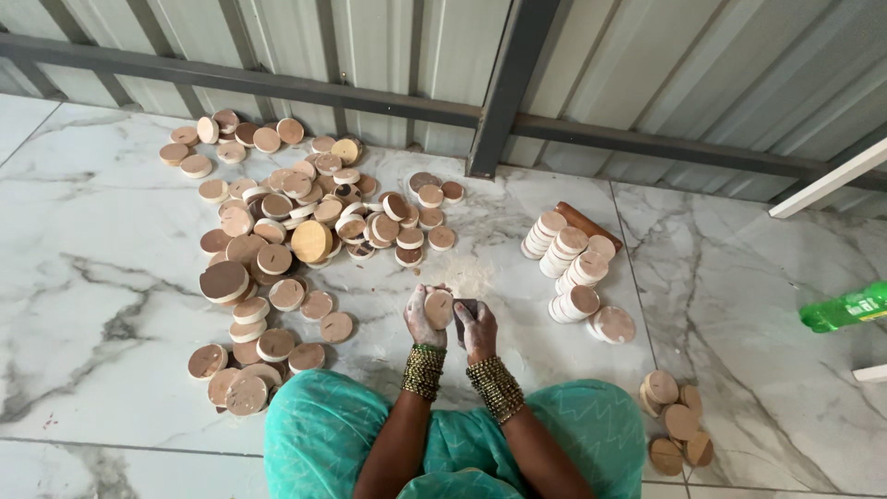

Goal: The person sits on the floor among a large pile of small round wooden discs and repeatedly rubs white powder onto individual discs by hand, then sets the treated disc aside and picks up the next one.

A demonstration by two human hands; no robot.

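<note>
My left hand (420, 319) grips a small round wooden disc (438, 308) held up above the marble floor. My right hand (479, 331) is pressed against the disc's right side and holds a dark piece (467, 310) whose kind I cannot tell. Both hands are dusty, and both wrists carry stacks of dark beaded bangles. A patch of pale dust (471, 274) lies on the floor just beyond my hands. My knees in teal cloth (314, 434) fill the bottom of the view.
A big loose heap of wooden discs (277, 240) spreads over the floor to the left. Neat stacked rows of discs (573, 268) lie to the right, a few more (679, 425) by my right knee. A green plastic bottle (845, 308) lies far right. A corrugated metal wall (443, 55) runs behind.
</note>
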